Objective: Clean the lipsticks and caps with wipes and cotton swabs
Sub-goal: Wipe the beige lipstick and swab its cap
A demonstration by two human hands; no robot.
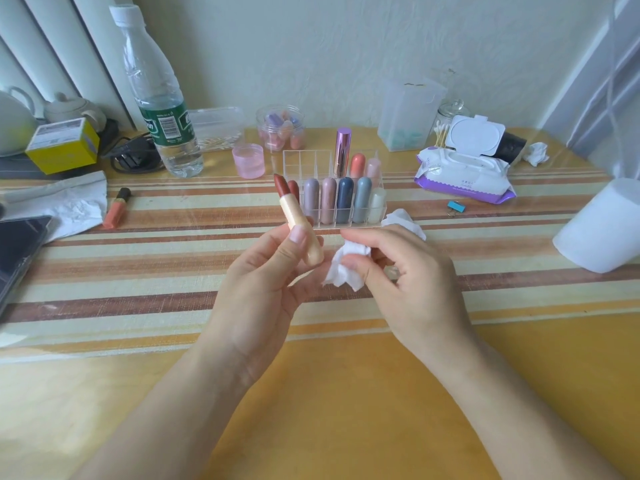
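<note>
Left hand (263, 289): bare; the palm side and thumb show, with fine creases across the ball of the thumb.
Left thumbnail (298, 234): short, trimmed close, plain with a faint natural sheen.
Left wrist (239, 365): bare, marked by a few shallow crease lines across its inner side.
Left forearm (162, 410): bare all the way to the near left edge of the view, smooth, looking broader toward that edge.
Right hand (408, 282): bare; its back shows, with knuckle ridges and faint tendon lines.
Right fingernails (352, 266): short and plain, only partly in sight.
Right forearm (519, 403): bare to the near right edge, smooth.
</note>
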